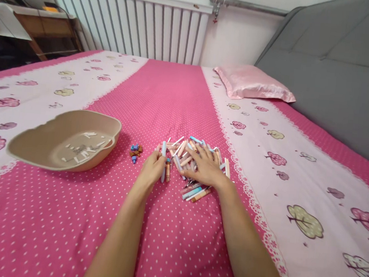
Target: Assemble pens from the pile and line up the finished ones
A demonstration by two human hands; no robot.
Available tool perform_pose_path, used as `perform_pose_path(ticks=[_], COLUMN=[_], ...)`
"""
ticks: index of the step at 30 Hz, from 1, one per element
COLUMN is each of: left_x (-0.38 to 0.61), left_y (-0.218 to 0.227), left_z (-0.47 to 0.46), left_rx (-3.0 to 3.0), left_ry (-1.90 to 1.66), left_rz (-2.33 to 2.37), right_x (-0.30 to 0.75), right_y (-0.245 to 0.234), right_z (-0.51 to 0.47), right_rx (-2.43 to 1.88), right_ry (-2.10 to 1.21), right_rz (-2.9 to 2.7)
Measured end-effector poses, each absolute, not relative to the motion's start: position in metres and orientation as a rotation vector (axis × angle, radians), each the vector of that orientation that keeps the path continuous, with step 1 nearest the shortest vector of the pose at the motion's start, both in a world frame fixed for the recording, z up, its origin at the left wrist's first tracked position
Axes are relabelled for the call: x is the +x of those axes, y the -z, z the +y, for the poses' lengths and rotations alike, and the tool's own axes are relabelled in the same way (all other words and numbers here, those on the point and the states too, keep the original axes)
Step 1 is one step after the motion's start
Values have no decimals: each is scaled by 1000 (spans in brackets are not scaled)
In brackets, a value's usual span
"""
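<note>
A pink-and-white bedspread (175,98) covers the bed, and taking the pile of sticks (186,160) on it as the clock's centre, a grey headboard (335,66) leans at two o'clock. A white radiator (130,24) lines the wall at eleven, and a satiny pink pillow (255,82) lies at one. At nine o'clock sits a beige basin (45,142). The right hand (204,164) rests on the pile, fingers spread; whether any stick is caught under it, I cannot tell. The left hand (153,166), at the pile's nine-o'clock edge, pinches a light-blue stick (164,149). Between basin and pile lies a cluster of blue and brown pieces (135,152); small white pieces (85,153) lie inside the basin.
</note>
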State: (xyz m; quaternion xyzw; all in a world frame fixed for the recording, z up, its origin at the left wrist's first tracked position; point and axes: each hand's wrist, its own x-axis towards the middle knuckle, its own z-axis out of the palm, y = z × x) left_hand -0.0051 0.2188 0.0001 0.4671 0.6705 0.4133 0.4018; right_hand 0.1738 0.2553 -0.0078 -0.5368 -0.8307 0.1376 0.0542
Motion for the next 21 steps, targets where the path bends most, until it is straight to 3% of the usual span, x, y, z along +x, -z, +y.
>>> perform_pose_path(ticks=[11, 21], left_x=[-13, -9], left_y=[-5, -16], left_z=[218, 216], left_rx=[1147, 1052], left_ry=[-1221, -1309], left_rz=[1761, 1723], right_x=[191, 139], right_y=[1, 7], right_z=[256, 237], right_rx=[-1886, -1627], right_ry=[-473, -519], right_rz=[-2398, -2511])
